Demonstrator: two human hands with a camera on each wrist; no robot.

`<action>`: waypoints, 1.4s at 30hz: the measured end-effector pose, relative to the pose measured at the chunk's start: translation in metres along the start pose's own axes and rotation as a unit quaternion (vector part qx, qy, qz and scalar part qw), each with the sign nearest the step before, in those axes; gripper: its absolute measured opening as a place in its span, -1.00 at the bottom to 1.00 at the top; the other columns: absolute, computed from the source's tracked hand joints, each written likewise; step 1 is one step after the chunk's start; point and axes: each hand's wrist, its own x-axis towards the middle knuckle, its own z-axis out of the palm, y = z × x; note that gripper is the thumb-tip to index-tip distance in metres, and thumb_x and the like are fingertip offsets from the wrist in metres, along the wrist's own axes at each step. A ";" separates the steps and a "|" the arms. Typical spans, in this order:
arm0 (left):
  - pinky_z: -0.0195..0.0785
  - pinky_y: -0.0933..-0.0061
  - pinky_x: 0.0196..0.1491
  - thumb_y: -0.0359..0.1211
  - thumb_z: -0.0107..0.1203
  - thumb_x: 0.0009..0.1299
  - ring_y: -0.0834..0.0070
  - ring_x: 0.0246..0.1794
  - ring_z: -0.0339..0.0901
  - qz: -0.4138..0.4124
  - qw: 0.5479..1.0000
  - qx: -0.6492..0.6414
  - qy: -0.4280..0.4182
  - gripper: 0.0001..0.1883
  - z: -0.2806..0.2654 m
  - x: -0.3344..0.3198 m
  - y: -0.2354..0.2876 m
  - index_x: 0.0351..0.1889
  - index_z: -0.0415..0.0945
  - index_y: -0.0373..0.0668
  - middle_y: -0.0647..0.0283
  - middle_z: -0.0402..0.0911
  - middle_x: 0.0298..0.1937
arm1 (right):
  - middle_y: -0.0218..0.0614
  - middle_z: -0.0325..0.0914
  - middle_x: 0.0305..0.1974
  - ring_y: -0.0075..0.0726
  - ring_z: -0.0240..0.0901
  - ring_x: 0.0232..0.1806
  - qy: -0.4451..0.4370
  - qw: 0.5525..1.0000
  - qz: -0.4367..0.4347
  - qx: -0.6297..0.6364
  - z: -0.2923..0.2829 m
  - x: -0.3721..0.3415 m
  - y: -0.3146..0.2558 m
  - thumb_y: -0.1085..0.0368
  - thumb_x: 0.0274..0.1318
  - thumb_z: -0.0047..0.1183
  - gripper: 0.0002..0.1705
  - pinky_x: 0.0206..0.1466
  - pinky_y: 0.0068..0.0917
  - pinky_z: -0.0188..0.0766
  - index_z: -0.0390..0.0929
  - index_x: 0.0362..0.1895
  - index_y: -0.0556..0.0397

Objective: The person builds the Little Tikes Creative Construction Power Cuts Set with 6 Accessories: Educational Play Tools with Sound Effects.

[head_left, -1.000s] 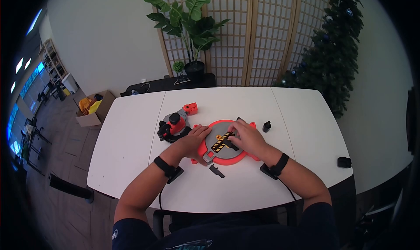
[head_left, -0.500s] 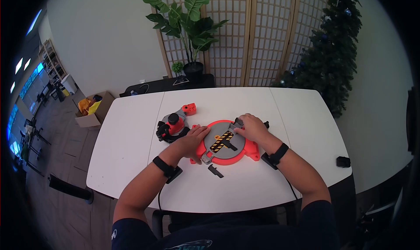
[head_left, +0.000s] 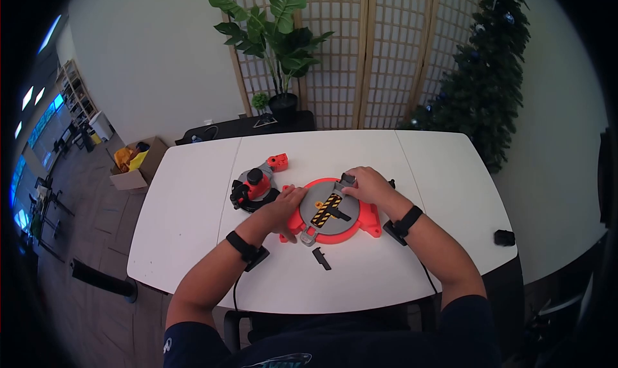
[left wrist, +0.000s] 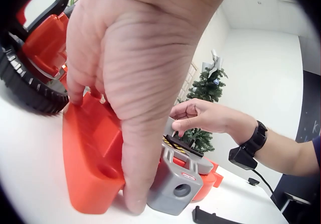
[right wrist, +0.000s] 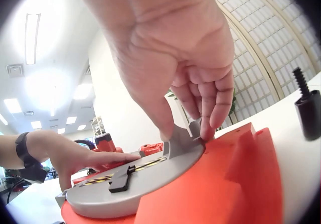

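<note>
A: Hands first. What do you have on the link?

B: Left hand [head_left: 283, 208] lies across the left side of the round base [head_left: 369, 222], fingers straight over its red foot [left wrist: 90, 153], thumb pointing down. Right hand [head_left: 371, 186] pinches the gray upright [right wrist: 179, 144] at the base's far edge, between thumb and fingers.

A: Why that hold?

B: My reading: the left steadies the base while the right works the upright. The base sits on the desk [head_left: 193, 220] squarely between both arms, where either hand can reach it.

A: On and around it?

B: The gray disc [right wrist: 155, 174] on top carries a striped strip [head_left: 325, 212] and a black piece [right wrist: 120, 181] lying across it. Near side of the base: gray lug [left wrist: 173, 190], then a loose black strip [head_left: 321, 258], apart from it, perhaps kept within reach. Left of the base: red-and-black unit [head_left: 259, 186], likely parked aside. Right: black threaded knob [right wrist: 308, 114], upright, so I'd guess it won't roll. Farther right: small black box [head_left: 504, 238]. Beyond: potted plant [head_left: 277, 52].

A: Against half a second ago?

B: The lug has swung slightly rightward and nearer me, so the disc has turned a little. The loose strip has pivoted and lies farther off; I suspect the lug nudged it. Both hands have barely moved.
</note>
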 end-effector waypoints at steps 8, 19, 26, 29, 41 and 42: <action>-0.10 0.11 0.62 -0.28 0.66 -0.34 0.00 0.66 -0.27 -0.006 1.000 0.009 0.000 0.52 -0.001 -0.001 0.003 0.59 -0.21 -0.13 0.05 -0.03 0.62 | -0.02 0.69 -0.24 -0.06 0.66 -0.23 -0.011 1.000 -0.007 0.013 0.003 0.005 0.006 0.16 0.02 0.40 -0.43 -0.08 -0.29 0.58 0.61 0.11 0.17; -0.09 0.10 0.61 -0.26 0.66 -0.32 -0.01 0.66 -0.26 -0.004 1.000 0.014 0.000 0.50 0.001 0.000 0.000 0.58 -0.20 -0.12 0.01 0.00 0.61 | 0.00 0.58 0.10 -0.06 0.66 -0.03 -0.027 0.998 -0.006 0.064 0.013 0.010 0.005 0.23 0.18 0.27 -0.45 0.08 -0.28 0.57 0.50 0.24 0.11; -0.10 0.10 0.61 -0.24 0.66 -0.31 -0.02 0.65 -0.23 -0.006 1.000 0.026 0.001 0.49 0.003 0.001 0.001 0.58 -0.19 -0.12 0.01 0.00 0.60 | -0.04 0.59 0.10 -0.07 0.65 0.00 -0.019 0.998 -0.024 0.061 0.014 0.011 0.003 0.24 0.22 0.23 -0.47 0.12 -0.31 0.54 0.49 0.26 0.08; -0.11 0.09 0.61 -0.24 0.66 -0.32 -0.03 0.65 -0.23 -0.008 1.000 0.027 -0.002 0.50 0.000 0.000 0.004 0.59 -0.20 -0.12 0.01 0.00 0.60 | -0.04 0.58 0.12 0.02 0.56 0.09 -0.024 0.996 -0.011 0.080 0.017 0.014 0.002 0.25 0.17 0.23 -0.48 0.21 -0.23 0.46 0.51 0.21 0.14; -0.10 0.07 0.61 -0.21 0.67 -0.33 -0.05 0.65 -0.23 -0.011 1.000 0.027 -0.004 0.52 -0.003 -0.001 0.006 0.59 -0.20 -0.09 0.02 0.00 0.61 | -0.07 0.47 0.26 -0.03 0.45 0.26 -0.043 0.994 -0.074 0.074 0.027 0.026 0.003 0.36 0.28 0.11 -0.45 0.34 -0.31 0.39 0.39 0.35 0.11; -0.11 0.07 0.61 -0.21 0.68 -0.33 -0.05 0.65 -0.23 -0.013 0.999 0.028 -0.006 0.52 -0.003 -0.001 0.006 0.59 -0.20 -0.09 0.02 0.00 0.61 | -0.07 0.47 0.27 -0.02 0.43 0.27 -0.043 0.993 -0.077 0.076 0.028 0.026 0.003 0.35 0.28 0.10 -0.45 0.35 -0.30 0.38 0.40 0.35 0.10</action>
